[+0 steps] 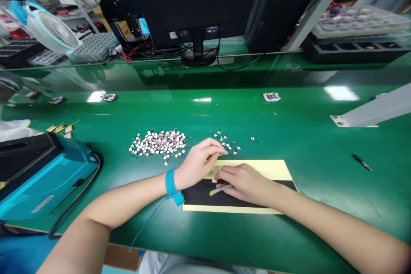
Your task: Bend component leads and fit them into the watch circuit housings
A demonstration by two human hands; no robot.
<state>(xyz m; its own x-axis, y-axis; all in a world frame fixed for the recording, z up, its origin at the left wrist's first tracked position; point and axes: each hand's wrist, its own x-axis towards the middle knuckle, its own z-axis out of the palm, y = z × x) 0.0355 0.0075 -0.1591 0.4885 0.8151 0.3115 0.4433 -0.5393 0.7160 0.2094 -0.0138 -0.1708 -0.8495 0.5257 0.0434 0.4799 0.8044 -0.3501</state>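
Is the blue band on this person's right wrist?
No, the blue band circles the left wrist; the right wrist is bare.

**Across the bench (pixel 308 239)**

A sheet (pixel 272 169) lies near; beyond it, a heap of small parts (pixel 160 142) sits left, a smaller cluster (pixel 224 144) right of that. Right of the sheet lies a pen-like tool (pixel 362 162); far behind stands a monitor (pixel 199 0).

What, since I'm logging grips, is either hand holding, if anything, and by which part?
The right hand holds a slim pale tool by the part behind its protruding yellow end. Whether the left hand pinches anything cannot be told.
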